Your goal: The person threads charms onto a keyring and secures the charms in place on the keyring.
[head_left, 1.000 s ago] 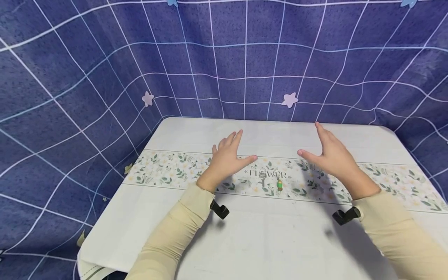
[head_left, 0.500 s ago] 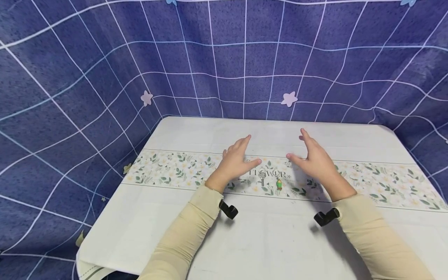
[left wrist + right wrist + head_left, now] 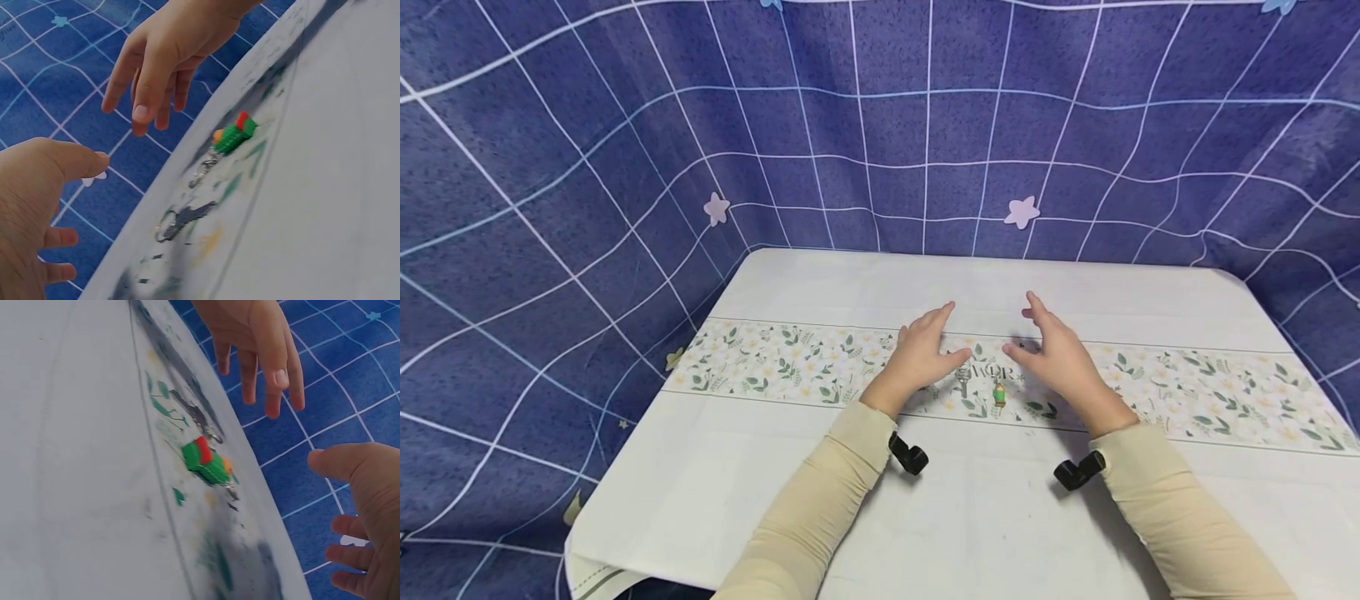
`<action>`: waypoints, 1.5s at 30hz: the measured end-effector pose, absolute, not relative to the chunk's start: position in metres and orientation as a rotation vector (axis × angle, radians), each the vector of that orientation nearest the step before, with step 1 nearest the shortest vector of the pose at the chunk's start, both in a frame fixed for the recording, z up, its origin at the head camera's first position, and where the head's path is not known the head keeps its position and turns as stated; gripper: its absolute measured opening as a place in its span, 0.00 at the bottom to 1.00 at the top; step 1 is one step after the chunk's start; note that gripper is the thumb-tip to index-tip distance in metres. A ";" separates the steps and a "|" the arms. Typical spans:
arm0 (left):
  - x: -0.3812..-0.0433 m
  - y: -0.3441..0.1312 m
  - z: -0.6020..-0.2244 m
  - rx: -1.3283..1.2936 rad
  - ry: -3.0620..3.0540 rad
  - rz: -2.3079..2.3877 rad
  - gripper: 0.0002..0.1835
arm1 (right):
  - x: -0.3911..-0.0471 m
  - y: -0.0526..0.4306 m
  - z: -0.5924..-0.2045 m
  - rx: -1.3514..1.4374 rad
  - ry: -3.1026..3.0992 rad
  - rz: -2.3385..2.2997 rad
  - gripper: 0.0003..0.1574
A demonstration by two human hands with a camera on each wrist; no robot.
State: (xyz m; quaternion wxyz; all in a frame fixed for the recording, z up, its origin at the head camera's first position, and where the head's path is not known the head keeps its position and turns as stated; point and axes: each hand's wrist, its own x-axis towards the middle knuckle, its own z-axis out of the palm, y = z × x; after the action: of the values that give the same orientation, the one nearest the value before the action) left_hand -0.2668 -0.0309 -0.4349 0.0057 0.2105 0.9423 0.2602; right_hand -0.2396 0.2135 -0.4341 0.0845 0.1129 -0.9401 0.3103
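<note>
So from the head view: left hand [image 3: 922, 354] and right hand [image 3: 1062, 358] hang over the white table [image 3: 925, 517], fingers spread loosely, thumbs pointing in at each other. Neither is gripping anything. Between and slightly below them, on the flowery printed band [image 3: 782, 358], lie a little metal key [image 3: 964, 385] and a green charm [image 3: 999, 395], side by side but not touching. The key's closer to the left hand, the charm's nearer the right. If you ask me, we're right at the beginning: nothing's lifted, and all the actual handling is left to do.

Left wrist view says pretty much the same. Both hands show up with air between them, fingers relaxed, no contact with either thing. The charm lies there with its red end up and a short chain [image 3: 204, 167] trailing toward the key, which has a ring [image 3: 165, 226] on it. I see a gap between the chain and the key, so they don't look hooked together, though it's kinda blurry.

Right wrist view: charm in front, key behind it, both flat on the band. Can't tell from here whether they're linked. Both hands are empty and clear of the tabletop, so I'd call it zero done.
</note>
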 end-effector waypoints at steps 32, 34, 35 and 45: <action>-0.265 -0.023 -0.471 0.751 2.990 0.799 0.34 | -0.236 0.194 -0.467 0.437 -2.836 0.898 0.46; -0.265 -0.022 -0.471 0.745 2.992 0.783 0.34 | -0.236 0.194 -0.467 0.442 -2.831 0.888 0.44; -0.264 -0.022 -0.471 0.741 2.993 0.775 0.34 | -0.236 0.193 -0.467 0.442 -2.829 0.882 0.43; -0.265 -0.021 -0.472 0.746 2.991 0.812 0.29 | -0.239 0.193 -0.471 0.493 -2.791 0.861 0.28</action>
State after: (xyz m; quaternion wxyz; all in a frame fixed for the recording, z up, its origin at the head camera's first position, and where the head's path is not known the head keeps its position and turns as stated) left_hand -0.2652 -0.0210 -0.4725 -0.0232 0.2338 0.9381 0.2546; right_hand -0.2394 0.1934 -0.4714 0.0894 0.1656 -0.9385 0.2896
